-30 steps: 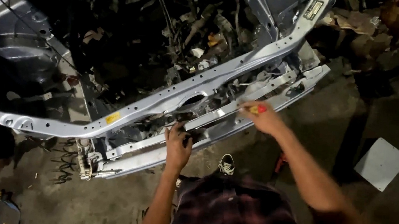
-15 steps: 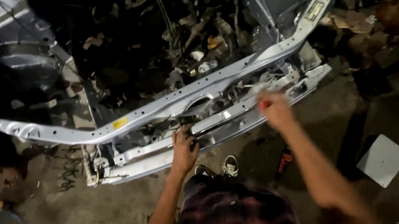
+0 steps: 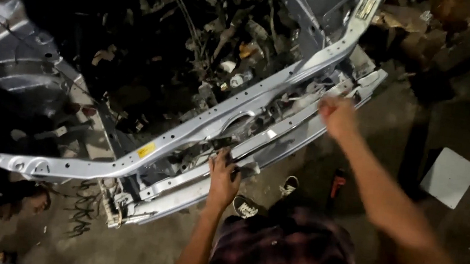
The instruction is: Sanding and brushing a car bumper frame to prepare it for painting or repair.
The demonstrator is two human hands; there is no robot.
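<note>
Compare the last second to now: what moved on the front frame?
The right hand slid up-right along the silver front frame; the red-handled tool seen in it a second ago no longer shows, motion blur hides whether it is still held. The left hand stayed gripping the lower crossbar. Frame unmoved.

small yellow label (image 3: 146,150) on silver crossbar (image 3: 237,112), possibly another pale label (image 3: 366,7) upper right

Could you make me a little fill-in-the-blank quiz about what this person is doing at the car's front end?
1. The left hand grips the lower silver ____ of the car front.
2. The right hand is blurred, further along the same crossbar toward the ____ side of the picture.
3. A sticker on the upper rail is ____ in colour.

Missing words: crossbar; right; yellow
</note>
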